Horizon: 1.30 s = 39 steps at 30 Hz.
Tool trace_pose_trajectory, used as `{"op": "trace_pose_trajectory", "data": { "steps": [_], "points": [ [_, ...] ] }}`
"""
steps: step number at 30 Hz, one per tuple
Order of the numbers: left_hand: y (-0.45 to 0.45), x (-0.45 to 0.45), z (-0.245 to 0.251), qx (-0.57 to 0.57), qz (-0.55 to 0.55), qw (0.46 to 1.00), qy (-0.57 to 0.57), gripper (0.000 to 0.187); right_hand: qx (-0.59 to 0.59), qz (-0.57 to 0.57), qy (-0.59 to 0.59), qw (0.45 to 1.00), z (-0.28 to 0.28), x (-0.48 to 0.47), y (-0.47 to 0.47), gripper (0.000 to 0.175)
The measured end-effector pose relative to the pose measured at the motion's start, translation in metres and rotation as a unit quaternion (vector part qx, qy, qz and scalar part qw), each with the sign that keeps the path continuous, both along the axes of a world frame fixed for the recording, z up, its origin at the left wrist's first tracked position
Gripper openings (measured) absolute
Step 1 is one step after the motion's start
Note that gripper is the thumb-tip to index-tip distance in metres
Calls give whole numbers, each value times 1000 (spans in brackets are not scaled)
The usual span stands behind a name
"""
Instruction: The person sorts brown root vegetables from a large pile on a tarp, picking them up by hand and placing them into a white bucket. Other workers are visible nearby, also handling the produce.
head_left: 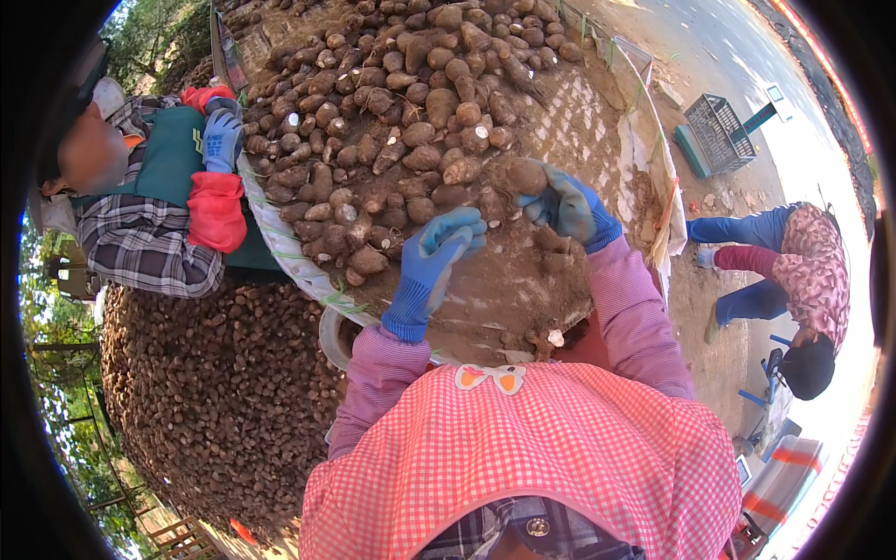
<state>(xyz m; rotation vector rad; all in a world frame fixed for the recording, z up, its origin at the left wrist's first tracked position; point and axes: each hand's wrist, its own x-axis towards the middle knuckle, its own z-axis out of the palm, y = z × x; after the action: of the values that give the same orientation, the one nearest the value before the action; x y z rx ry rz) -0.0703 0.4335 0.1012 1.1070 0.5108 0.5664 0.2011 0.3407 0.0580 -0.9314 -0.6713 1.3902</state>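
Observation:
My right hand (570, 210), in a blue coated work glove, grips a brown, soil-covered taro corm (523, 177) above the work table. My left hand (441, 245) wears a matching glove. It hovers just above the dirt-covered tabletop (483, 290), fingers slightly bent and apart from the thumb, with nothing visible in it. Beyond both hands spreads a heap of taro corms (420, 112), some with white cut faces. Close to my apron lies a taro piece with a white cut end (555, 338).
At the left, a co-worker in blue gloves (222, 140) stands by the table's white-covered rim (280, 241). A large taro pile (217, 399) covers the ground at lower left, near a white bucket (329, 339). At right are a plastic crate (717, 133) on a scale and a bending person (805, 259).

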Motion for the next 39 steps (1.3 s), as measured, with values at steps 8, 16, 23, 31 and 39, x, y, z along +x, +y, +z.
{"op": "trace_pose_trajectory", "data": {
  "steps": [8, 16, 23, 31, 39],
  "points": [
    [4, 38, 7, 36, -32, 998, 27, 58, -6, -53, -138, 989, 27, -44, -6, 56],
    [2, 41, 5, -71, -117, 989, -47, 46, -104, -220, -114, 963, 48, -72, -12, 26],
    [10, 37, -9, -160, -162, 972, -60, 50, -80, -226, -136, 961, 56, -91, -22, 27],
    [5, 39, 2, -116, -206, 972, 11, 42, -49, -238, -210, 947, 62, -95, -17, 22],
    [30, 55, -12, -208, -221, 952, -27, 45, -144, -214, -251, 933, 28, -28, 22, 19]
  ]
}}
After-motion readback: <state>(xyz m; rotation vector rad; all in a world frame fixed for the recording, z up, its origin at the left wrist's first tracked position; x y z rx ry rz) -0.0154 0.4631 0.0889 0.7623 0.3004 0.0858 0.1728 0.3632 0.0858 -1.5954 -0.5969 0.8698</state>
